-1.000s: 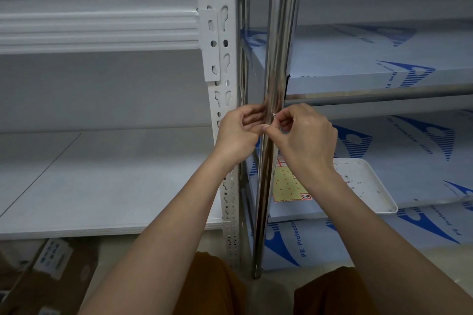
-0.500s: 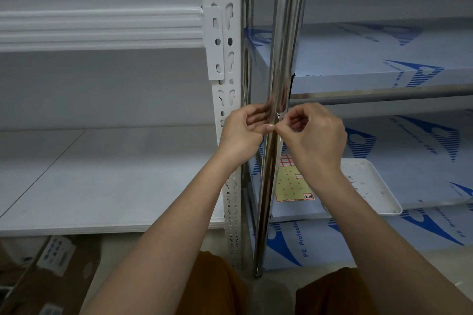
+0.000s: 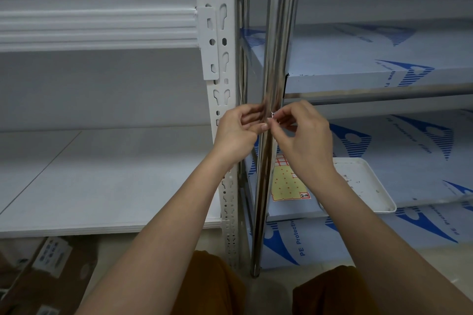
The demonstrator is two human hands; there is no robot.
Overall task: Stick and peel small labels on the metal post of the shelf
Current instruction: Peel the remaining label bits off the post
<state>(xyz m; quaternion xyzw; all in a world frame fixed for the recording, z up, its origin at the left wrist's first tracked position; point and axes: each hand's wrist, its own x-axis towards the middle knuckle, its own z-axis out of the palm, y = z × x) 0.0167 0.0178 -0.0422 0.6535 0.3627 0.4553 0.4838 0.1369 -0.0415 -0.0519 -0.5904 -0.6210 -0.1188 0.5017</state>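
A shiny metal post [image 3: 280, 33] runs upright through the middle of the head view. A tiny white label [image 3: 272, 114] sits at the post's front, at hand height. My right hand [image 3: 302, 135] pinches this label between thumb and forefinger. My left hand [image 3: 238, 133] is on the post's left side, fingers curled, its thumb tip touching the post just below the label. A yellow label sheet [image 3: 285, 184] with red dots lies on the lower right shelf behind my right wrist.
A white slotted upright [image 3: 217, 64] stands just left of the post. A white tray [image 3: 368, 184] lies on the film-covered right shelf [image 3: 409, 140]. White shelves [image 3: 102, 179] extend left. Cardboard boxes [image 3: 48, 271] sit on the floor at lower left.
Both hands stay at the same spot on the post, fingers shifting slightly around the label. The view has drifted a little.
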